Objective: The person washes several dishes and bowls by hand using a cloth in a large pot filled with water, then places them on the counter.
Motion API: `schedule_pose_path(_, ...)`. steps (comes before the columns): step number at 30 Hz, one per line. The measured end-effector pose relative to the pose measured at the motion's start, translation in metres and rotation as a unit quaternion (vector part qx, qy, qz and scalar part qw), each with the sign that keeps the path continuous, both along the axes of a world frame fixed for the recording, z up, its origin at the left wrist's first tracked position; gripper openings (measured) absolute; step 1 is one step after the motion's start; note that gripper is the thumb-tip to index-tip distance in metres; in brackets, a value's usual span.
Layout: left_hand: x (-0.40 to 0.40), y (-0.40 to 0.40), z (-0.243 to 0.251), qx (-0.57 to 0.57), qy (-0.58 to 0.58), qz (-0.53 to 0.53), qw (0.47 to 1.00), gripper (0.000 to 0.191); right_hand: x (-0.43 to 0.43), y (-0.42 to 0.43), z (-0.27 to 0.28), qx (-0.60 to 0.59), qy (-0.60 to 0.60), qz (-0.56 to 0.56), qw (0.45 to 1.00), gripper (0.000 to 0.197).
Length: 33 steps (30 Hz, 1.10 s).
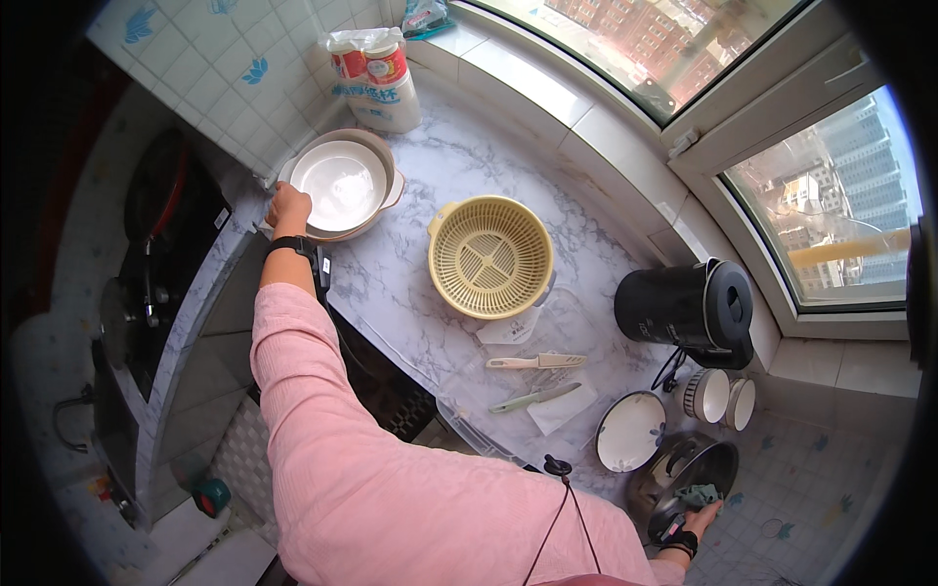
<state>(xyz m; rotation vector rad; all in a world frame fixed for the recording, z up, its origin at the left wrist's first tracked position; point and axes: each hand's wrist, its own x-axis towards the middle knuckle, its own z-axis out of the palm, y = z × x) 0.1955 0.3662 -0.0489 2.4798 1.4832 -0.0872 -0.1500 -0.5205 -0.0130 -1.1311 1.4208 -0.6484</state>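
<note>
My left hand [288, 205] grips the near left edge of stacked ceramic bowls, at the counter's far left corner. The upper one is a smaller white bowl [341, 183]; beneath it sits a wider bowl with side handles [396, 189]. Whether my fingers hold one rim or both is hidden. At the lower right, my right hand [703, 517] holds a grey-green cloth [698, 496] at the mouth of a stainless steel pot [662, 476]. A floral-rimmed plate [631, 432] stands tilted beside that pot.
A yellow plastic colander [490, 256] occupies the middle of the marble-patterned counter [579, 212]. Two knives, one white-handled [535, 361] and one green-handled [535, 397], lie nearer me. A black electric kettle [681, 308], small bowls [707, 395] and bagged paper cups [375, 84] line the back.
</note>
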Motion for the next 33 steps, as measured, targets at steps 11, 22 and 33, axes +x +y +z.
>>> schedule_pose_path(11, -0.089, 0.023, 0.029, 0.021, -0.446, 0.005, 0.895, 0.040, 0.009, -0.016, -0.014, 0.034, 0.125, 0.259, 0.957, 0.034)
schedule_pose_path(22, -0.221, -0.176, 0.138, -0.442, -0.438, -0.104, 0.776, 0.046, 0.063, -0.017, -0.061, -0.155, 0.415, 0.677, 0.587, 0.074)
schedule_pose_path(33, -0.245, -0.511, 0.145, -0.598, -0.239, -0.386, 0.660, 0.042, 0.026, -0.063, -0.031, -0.077, 0.219, 0.543, 0.807, 0.045)
